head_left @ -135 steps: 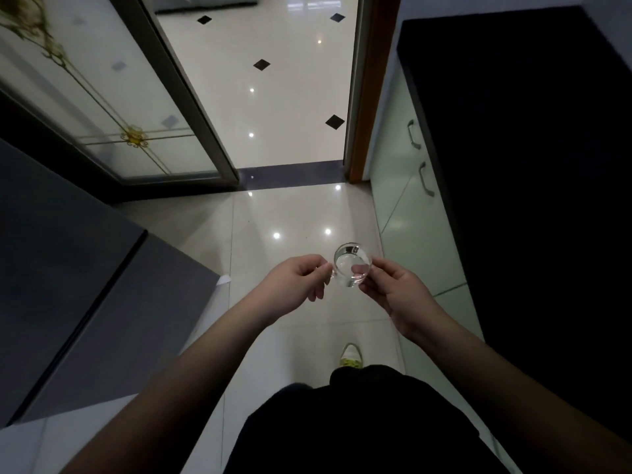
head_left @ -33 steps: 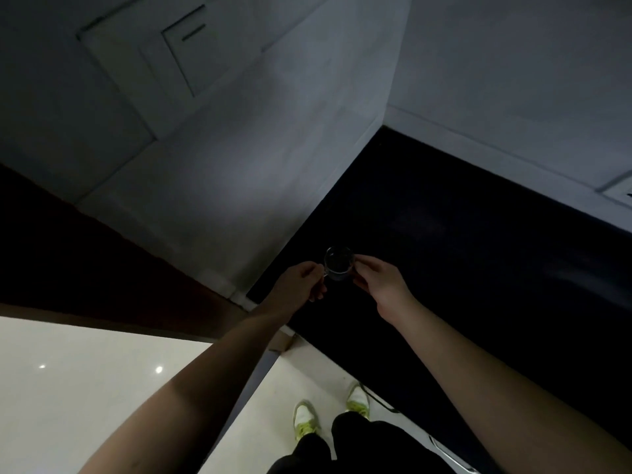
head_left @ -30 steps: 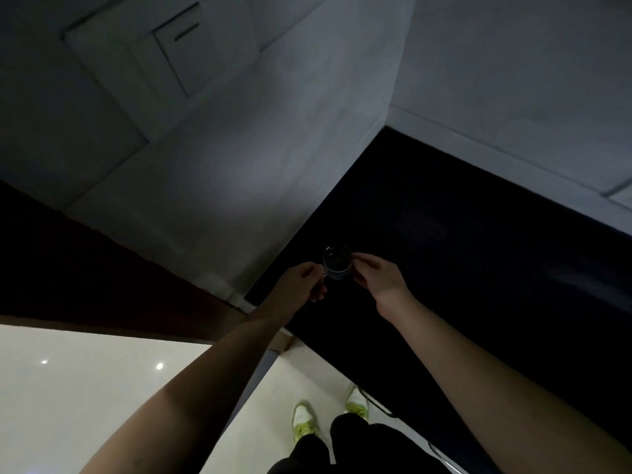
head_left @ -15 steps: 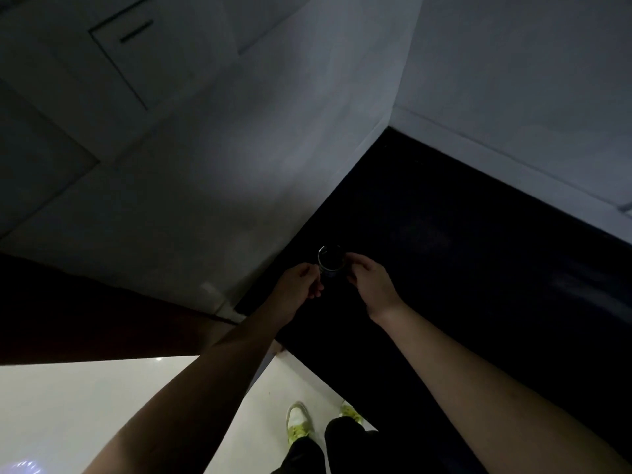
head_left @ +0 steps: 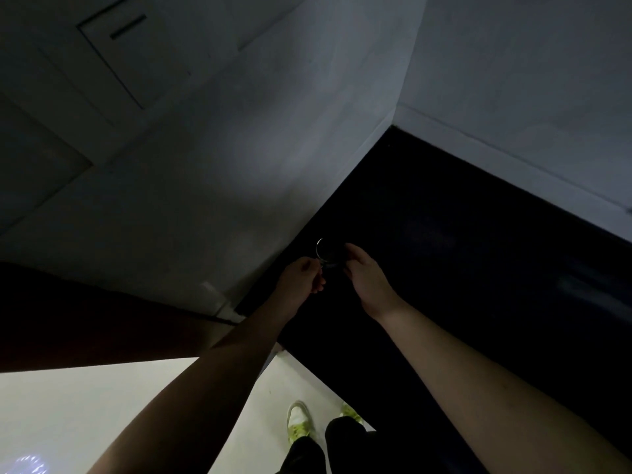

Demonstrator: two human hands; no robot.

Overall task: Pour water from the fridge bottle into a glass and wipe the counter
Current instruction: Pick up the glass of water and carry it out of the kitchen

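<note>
- small clear glass (head_left: 327, 252) held low over the black counter (head_left: 461, 268), near the corner where it meets the pale wall (head_left: 239, 165); whether its base touches the counter cannot be told (too dark)
- left hand (head_left: 301, 280) fingers curled, pinching the glass's left side
- right hand (head_left: 364, 271) curled around its right side
- below: pale floor (head_left: 102, 405), white-and-yellow sneakers (head_left: 298, 422), dark trousers (head_left: 342, 446)
</note>
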